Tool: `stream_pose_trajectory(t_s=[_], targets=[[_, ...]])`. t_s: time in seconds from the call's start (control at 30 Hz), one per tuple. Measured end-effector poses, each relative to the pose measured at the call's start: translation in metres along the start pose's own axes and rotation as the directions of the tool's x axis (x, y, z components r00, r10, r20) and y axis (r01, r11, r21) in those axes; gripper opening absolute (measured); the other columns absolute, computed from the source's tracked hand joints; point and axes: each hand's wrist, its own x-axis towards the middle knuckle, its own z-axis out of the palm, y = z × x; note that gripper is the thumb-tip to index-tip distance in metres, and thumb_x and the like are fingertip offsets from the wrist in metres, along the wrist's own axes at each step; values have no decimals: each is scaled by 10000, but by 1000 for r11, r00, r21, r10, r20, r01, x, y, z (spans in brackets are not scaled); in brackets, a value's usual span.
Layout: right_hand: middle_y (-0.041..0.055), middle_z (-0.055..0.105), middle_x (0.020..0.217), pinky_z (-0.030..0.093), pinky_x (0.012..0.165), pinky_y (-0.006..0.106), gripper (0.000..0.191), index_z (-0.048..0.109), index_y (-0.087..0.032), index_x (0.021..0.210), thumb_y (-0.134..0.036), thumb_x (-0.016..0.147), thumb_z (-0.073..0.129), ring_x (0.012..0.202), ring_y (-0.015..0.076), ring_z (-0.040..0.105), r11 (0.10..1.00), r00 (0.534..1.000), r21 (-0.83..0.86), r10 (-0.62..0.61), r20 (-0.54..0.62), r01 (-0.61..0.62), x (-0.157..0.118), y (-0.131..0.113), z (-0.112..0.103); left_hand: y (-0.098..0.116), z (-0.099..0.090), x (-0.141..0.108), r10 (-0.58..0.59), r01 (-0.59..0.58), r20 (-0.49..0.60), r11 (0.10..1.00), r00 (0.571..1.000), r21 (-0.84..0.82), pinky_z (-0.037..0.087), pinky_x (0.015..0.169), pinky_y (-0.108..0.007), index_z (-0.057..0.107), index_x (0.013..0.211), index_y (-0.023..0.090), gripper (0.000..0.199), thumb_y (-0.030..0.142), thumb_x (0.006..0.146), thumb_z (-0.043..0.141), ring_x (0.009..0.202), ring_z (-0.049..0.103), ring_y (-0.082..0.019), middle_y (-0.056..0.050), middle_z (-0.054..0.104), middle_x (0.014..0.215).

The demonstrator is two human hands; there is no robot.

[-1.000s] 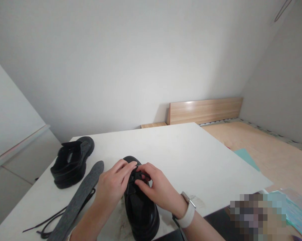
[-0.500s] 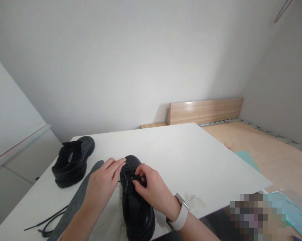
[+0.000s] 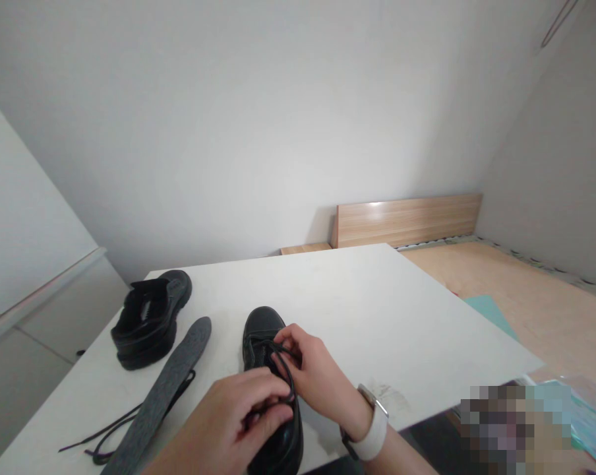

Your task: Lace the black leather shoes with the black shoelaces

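A black lace-up shoe (image 3: 263, 322) stands on the white table before me, its toe pointing away. My left hand (image 3: 246, 409) is closed over the rear part of the shoe, pinching a black shoelace (image 3: 285, 366) between thumb and fingers. The lace curves from there up to the eyelets. At the shoe's right side, my right hand (image 3: 310, 363) has its fingers closed on the lace near the eyelets; a watch with a pale strap is on that wrist. My hands hide much of the shoe's opening.
Left of my hands lies a grey insole (image 3: 167, 389) on top of a loose black lace (image 3: 103, 432). A second black shoe (image 3: 147, 336) stands at the table's far left. Beyond the right edge of the table (image 3: 357, 316) is a bed base (image 3: 525, 284) with a wooden headboard (image 3: 407, 221).
My left hand has moved from beside the toe back towards me, over the rear of the shoe, drawing the lace along. My right hand stays near the eyelets. More of the insole shows.
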Motion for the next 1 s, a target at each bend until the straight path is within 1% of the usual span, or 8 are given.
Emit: stream_pose_trajectory(t_s=[0.07,0.17,0.27,0.43,0.63,0.8,0.93,1.0], targets=[[6,655,762,460,659,258,102,666,-175,937,-181,880,581,710,141,589,995,993,96,-41,109,30,-4,-7,-11,2,-3,-2,72,-69,74,996,995,-52,503,617,-247,746,813,270,226,392,913,584,681,662,-186,-29,717,768],[38,727,843,503,749,278,188,721,-181,890,-288,934,572,797,159,651,989,983,128,-94,157,74,-5,-12,-22,-20,-11,4,44,-51,-141,997,989,-50,514,686,-270,699,747,238,354,392,964,466,750,668,-200,-45,703,777],[41,710,758,514,647,267,310,698,-166,970,-442,948,559,665,141,633,973,992,228,-4,123,-25,-1,-8,-23,-48,-12,16,-55,77,-359,996,932,46,524,715,-313,705,840,227,291,431,925,515,778,670,-225,-55,714,836],[46,695,790,459,573,229,451,644,-152,1140,-532,897,637,614,111,587,882,907,440,-36,420,-169,3,1,-22,-69,-4,22,-104,118,-393,993,914,10,551,702,-317,731,956,227,282,441,892,559,801,692,-228,-65,731,906],[0,599,784,431,722,245,335,690,-180,1107,-413,871,733,738,115,551,812,961,583,-130,245,-39,7,3,-28,-66,-6,20,-99,102,-323,995,941,-6,544,731,-311,722,855,225,220,361,898,556,784,690,-210,-46,722,841],[-1,592,750,405,564,202,320,676,-173,1120,-384,885,724,602,85,494,740,970,671,-128,207,-45,10,2,-25,-64,4,24,-62,82,-350,996,935,44,517,680,-308,660,786,210,173,299,870,539,709,646,-193,-27,668,772],[82,704,1026,252,374,157,278,659,-210,1189,-339,942,651,440,16,386,671,943,740,-219,252,-41,0,-14,-34,-62,12,27,-38,67,-385,996,922,62,506,661,-309,614,770,207,158,283,860,509,694,623,-190,-21,630,755],[105,730,1046,331,408,161,261,658,-216,1202,-336,978,597,461,32,468,711,928,703,-273,255,16,-4,-23,-42,-63,13,28,-37,67,-393,996,919,62,504,655,-309,600,773,209,146,278,857,502,690,616,-188,-19,618,759]])
